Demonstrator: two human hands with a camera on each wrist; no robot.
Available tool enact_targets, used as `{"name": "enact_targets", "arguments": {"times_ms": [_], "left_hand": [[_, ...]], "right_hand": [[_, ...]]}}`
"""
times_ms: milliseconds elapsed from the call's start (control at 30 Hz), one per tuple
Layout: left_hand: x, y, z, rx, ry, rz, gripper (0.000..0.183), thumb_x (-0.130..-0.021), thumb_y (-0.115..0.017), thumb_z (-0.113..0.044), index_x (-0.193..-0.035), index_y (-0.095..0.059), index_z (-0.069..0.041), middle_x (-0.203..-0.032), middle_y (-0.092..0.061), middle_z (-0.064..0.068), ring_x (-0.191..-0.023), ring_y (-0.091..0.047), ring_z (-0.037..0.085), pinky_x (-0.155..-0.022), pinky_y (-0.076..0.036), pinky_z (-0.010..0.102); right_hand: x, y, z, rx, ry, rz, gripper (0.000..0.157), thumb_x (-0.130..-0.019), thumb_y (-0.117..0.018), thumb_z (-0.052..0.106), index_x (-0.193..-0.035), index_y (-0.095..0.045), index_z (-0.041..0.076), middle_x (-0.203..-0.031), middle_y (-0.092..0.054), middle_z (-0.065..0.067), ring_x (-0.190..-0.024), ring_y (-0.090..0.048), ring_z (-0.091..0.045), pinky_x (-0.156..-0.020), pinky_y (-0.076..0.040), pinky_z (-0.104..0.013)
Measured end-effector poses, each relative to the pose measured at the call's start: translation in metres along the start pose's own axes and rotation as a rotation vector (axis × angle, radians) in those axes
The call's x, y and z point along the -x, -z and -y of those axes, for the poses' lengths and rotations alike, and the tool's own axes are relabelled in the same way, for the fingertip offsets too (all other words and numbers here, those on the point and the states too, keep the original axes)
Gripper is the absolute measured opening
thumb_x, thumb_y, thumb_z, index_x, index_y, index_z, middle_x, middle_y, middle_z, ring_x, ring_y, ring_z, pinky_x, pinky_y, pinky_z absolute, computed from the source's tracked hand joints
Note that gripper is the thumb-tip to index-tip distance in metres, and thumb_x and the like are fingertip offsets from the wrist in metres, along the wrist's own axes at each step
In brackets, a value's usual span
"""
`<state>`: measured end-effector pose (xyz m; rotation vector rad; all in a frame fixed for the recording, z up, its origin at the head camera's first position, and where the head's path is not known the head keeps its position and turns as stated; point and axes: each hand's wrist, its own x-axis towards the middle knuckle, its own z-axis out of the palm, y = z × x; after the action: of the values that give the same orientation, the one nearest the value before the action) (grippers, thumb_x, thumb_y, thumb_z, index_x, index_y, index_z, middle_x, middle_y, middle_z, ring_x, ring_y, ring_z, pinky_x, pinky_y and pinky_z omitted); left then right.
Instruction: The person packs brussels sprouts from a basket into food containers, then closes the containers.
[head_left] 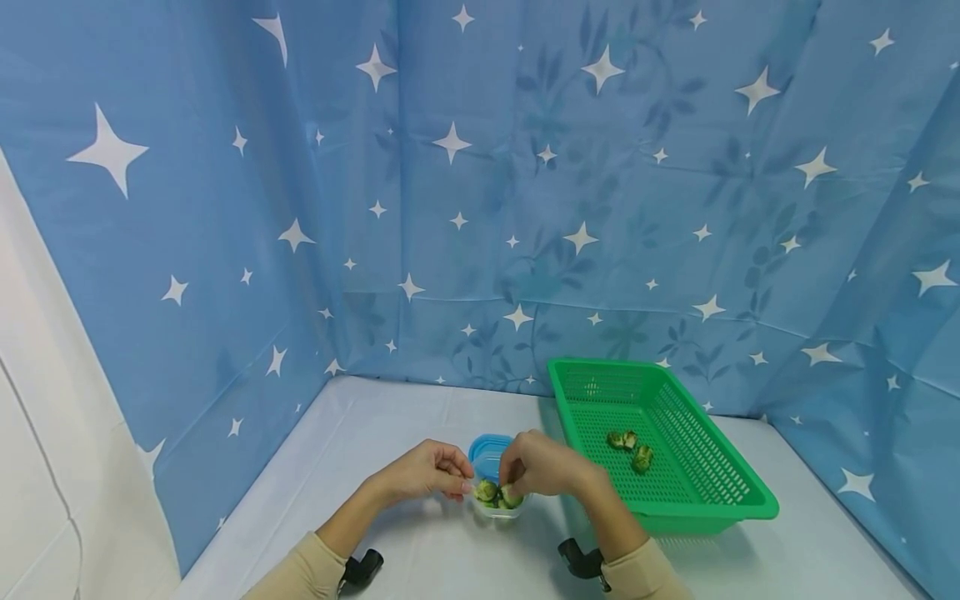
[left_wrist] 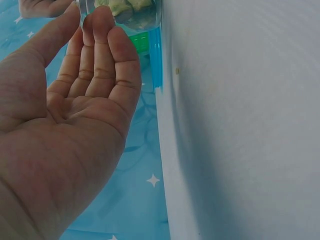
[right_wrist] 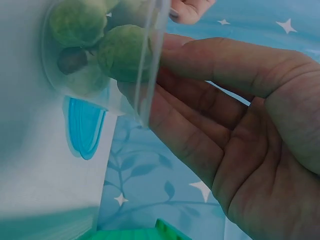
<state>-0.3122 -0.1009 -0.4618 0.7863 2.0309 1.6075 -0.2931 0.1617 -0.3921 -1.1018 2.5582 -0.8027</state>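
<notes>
A small clear plastic container (head_left: 497, 512) stands on the table with several green Brussels sprouts (head_left: 487, 490) inside. My left hand (head_left: 426, 472) is at its left side, thumb and fingertips pinching the rim. From the right, my right hand (head_left: 546, 465) reaches over the rim, fingers dipping into the container. Between its thumb and fingers is a Brussels sprout (right_wrist: 125, 52), resting among the others. Just behind the container lies a blue-rimmed lid (head_left: 489, 447), partly hidden by the right hand.
To the right stands a large green perforated basket (head_left: 723, 510) with a few Brussels sprouts (head_left: 642, 459) on its bottom. White cloth covers the table (head_left: 420, 554). A blue star-patterned curtain (head_left: 480, 258) closes off the back and sides.
</notes>
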Motion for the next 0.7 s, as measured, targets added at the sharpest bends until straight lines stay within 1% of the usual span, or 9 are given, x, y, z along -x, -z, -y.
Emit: {"name": "enact_targets", "arguments": {"times_ms": [167,433,700], "left_hand": [[-0.0005,0.0001,0.0008,0.002,0.002,-0.001,0.029,-0.095,-0.077,-0.015,-0.114,-0.07,0.006,-0.092,-0.075,0.002,-0.081,-0.074,0.017,-0.081,-0.064,0.04],[-0.001,0.0001,0.0022,0.012,0.0,-0.004,0.031,-0.096,-0.077,-0.014,-0.115,-0.069,0.008,-0.092,-0.075,0.002,-0.081,-0.074,0.017,-0.08,-0.064,0.04],[0.0003,-0.001,-0.0004,0.012,0.01,-0.015,0.032,-0.095,-0.077,-0.014,-0.115,-0.068,0.01,-0.092,-0.074,0.003,-0.08,-0.073,0.017,-0.081,-0.064,0.043]], "right_hand": [[-0.002,-0.0032,0.0042,0.059,-0.024,-0.002,0.014,-0.081,-0.083,-0.008,-0.083,-0.079,0.005,-0.079,-0.075,0.002,-0.071,-0.066,-0.002,-0.066,-0.056,-0.02],[-0.0014,-0.0038,0.0078,0.148,-0.05,-0.017,0.013,-0.081,-0.082,-0.008,-0.084,-0.08,0.005,-0.077,-0.074,0.003,-0.067,-0.062,0.0,-0.063,-0.055,-0.019],[-0.0024,-0.005,0.0064,0.142,-0.06,-0.009,0.017,-0.081,-0.082,-0.011,-0.086,-0.081,0.005,-0.082,-0.076,-0.001,-0.071,-0.064,-0.002,-0.064,-0.056,-0.018]]}}
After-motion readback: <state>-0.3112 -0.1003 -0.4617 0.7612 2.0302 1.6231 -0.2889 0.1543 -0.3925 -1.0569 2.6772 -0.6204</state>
